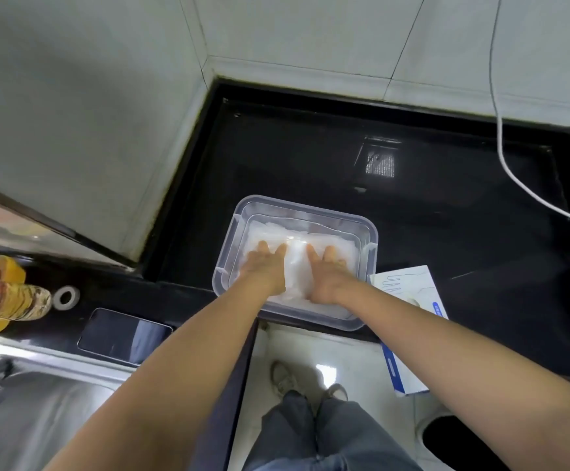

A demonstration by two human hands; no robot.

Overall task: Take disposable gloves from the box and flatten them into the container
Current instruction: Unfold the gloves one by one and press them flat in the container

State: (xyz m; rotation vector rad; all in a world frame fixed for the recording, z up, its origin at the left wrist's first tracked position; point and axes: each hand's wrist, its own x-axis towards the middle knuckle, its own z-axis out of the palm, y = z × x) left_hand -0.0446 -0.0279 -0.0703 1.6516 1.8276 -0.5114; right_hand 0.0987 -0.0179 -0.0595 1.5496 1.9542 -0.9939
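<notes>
A clear plastic container [305,207] sits on the black counter near its front edge. Inside lies a pile of translucent white disposable gloves [295,263]. My left hand [265,266] presses flat on the left part of the pile, fingers straight. On the right part my right hand [326,273] presses flat the same way. The white and blue glove box [406,287] lies to the right of the container, partly hidden under my right forearm and overhanging the counter edge.
A dark phone [124,336] lies on the counter left of my arms, beside a roll of tape [66,297] and a yellow-orange bottle [1,294]. A steel sink [39,402] is at lower left. A white cable [514,171] runs down at right. Tiled walls enclose the corner.
</notes>
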